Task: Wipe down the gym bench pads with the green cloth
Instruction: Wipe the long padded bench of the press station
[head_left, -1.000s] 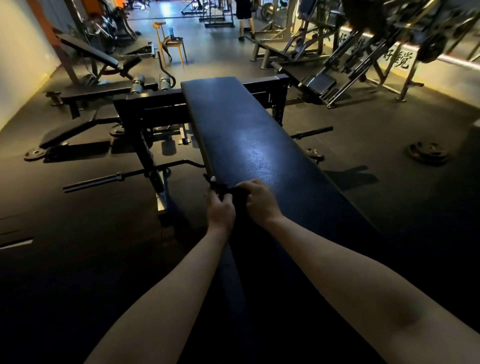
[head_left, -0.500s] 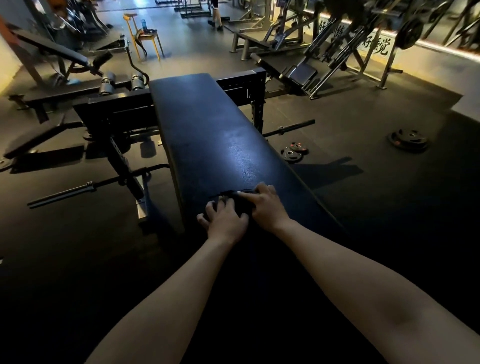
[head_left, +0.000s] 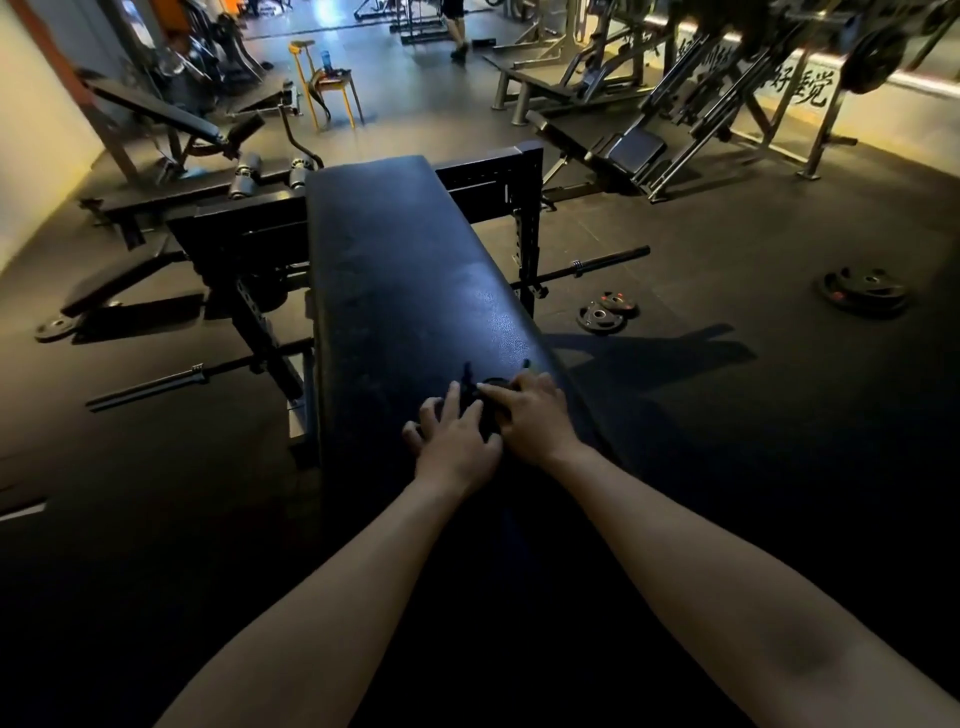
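Note:
A long black bench pad (head_left: 405, 270) runs away from me down the middle of the view. A dark cloth (head_left: 480, 397), its colour lost in the dim light, lies on the pad under both my hands. My left hand (head_left: 454, 441) rests on the cloth's near left part with fingers spread flat. My right hand (head_left: 532, 415) presses on its right side, fingers straight and pointing left. Most of the cloth is hidden beneath the two hands.
A barbell (head_left: 592, 266) lies across the floor under the bench rack (head_left: 522, 208). Weight plates (head_left: 605, 313) sit on the floor to the right, with another plate stack (head_left: 865, 291) farther off. An incline bench (head_left: 166, 122) and a yellow stool (head_left: 327, 85) stand at the back left. A person (head_left: 456, 26) stands far back.
Both hands have moved with the cloth from the pad's left edge toward its middle and right side. The left hand went from gripping the cloth to lying flat on it.

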